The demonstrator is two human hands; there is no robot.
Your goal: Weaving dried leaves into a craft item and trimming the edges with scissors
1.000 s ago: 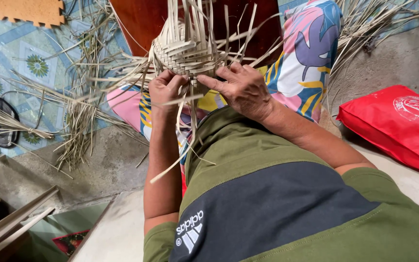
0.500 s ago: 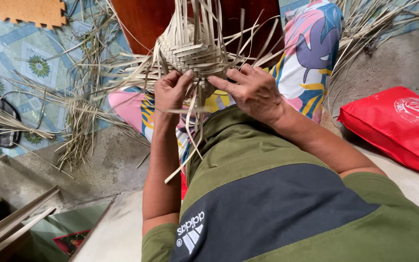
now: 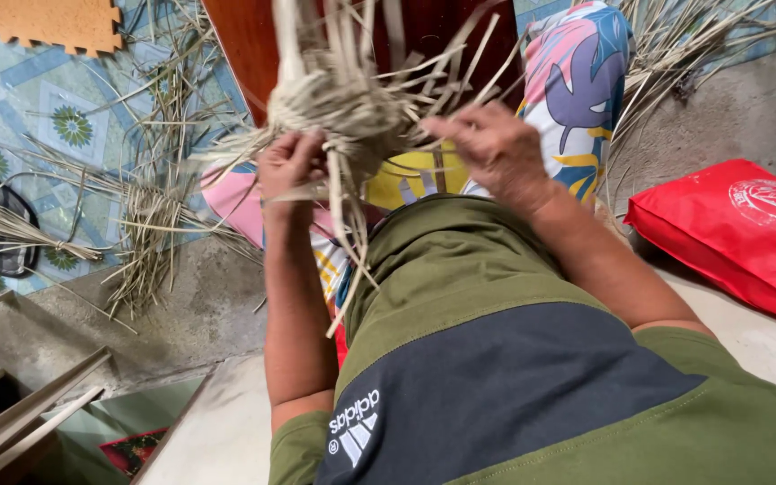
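Concrete floor, red bag (image 3: 736,235) at right — both hands (image 3: 291,167) (image 3: 494,149) gripping woven straw basket (image 3: 345,108).

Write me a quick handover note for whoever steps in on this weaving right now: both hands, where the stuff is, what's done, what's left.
Left hand: closed on pale straw strips at the woven piece's left side.
Right hand: on its right side, fingers pinching a strip.
The piece is held up over the lap, blurred; a woven body shows, with many loose strip ends sticking out all round.
Spare straw bundles lie on the floor to the left; a red bag lies to the right.
Done: woven core. Left: loose ends still unwoven.
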